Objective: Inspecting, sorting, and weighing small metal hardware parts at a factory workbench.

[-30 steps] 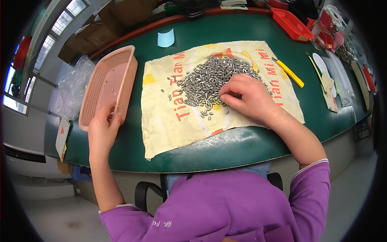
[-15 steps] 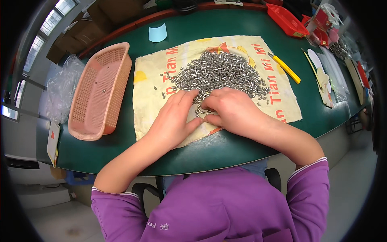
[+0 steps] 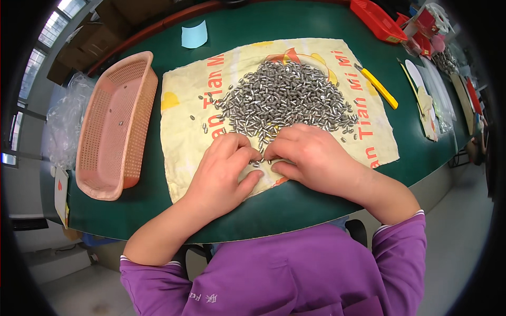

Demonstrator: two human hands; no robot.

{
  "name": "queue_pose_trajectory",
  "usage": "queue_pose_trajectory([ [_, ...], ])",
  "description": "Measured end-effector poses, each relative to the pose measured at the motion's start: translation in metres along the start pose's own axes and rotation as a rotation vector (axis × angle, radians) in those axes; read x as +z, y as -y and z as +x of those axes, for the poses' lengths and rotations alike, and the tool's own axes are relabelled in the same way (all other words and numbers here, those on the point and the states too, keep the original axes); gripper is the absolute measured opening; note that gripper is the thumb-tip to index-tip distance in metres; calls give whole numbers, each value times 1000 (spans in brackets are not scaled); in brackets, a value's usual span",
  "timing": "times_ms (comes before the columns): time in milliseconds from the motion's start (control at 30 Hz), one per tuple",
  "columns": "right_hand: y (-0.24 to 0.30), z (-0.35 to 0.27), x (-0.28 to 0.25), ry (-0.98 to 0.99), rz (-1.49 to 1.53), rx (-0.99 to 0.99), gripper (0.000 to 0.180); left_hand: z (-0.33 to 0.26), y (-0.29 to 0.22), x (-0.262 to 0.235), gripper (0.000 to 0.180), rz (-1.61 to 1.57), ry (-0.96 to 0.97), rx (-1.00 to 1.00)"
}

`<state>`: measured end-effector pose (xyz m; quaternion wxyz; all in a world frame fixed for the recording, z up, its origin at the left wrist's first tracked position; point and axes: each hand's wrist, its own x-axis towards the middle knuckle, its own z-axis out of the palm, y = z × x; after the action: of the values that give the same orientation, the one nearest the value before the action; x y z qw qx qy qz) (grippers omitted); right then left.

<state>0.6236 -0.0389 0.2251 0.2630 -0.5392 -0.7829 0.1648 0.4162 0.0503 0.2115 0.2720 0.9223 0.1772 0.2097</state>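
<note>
A large heap of small, shiny metal pieces (image 3: pixel 287 97), short and rounded like tiny barrels, lies on a cream printed cloth (image 3: pixel 182 139). At the heap's near edge my two hands almost meet. My left hand (image 3: pixel 221 166) has curled fingers, with a gap between thumb and forefinger where a few loose pieces (image 3: pixel 256 164) show on the cloth. Opposite it, my right hand (image 3: pixel 308 158) bends its fingers inward, its thumb and forefinger around a small metal piece (image 3: pixel 270 162). Their undersides are hidden, so anything beneath the palms cannot be seen.
A pink perforated plastic basket (image 3: pixel 138 142) with a few metal pieces inside stands left of the cloth on the green table (image 3: pixel 253 213). A yellow utility knife (image 3: pixel 380 89) lies right of it. Farther back are a blue paper (image 3: pixel 194 35) and a red tray (image 3: pixel 377 21).
My left hand's fingers have curled inward from lying stretched along the heap's edge. My right hand remains close beside it. The whole view has shifted slightly.
</note>
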Motion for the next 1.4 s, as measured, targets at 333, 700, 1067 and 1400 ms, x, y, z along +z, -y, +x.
queue_pose_trajectory([
  [333, -4, -1, 4, -83, -12, 26, 13, -1, 1, -1, 31, -15, 33, -25],
  [700, -8, -2, -4, -26, 6, 34, 5, 0, 3, 6, 23, -40, -14, -17],
  [1067, -8, 1, -4, -7, -36, 49, 5, 0, 6, 4, 22, -78, 16, 10],
  [1400, -4, 1, -3, -15, -80, 57, 8, -1, 6, 3, 21, -60, 1, 5],
])
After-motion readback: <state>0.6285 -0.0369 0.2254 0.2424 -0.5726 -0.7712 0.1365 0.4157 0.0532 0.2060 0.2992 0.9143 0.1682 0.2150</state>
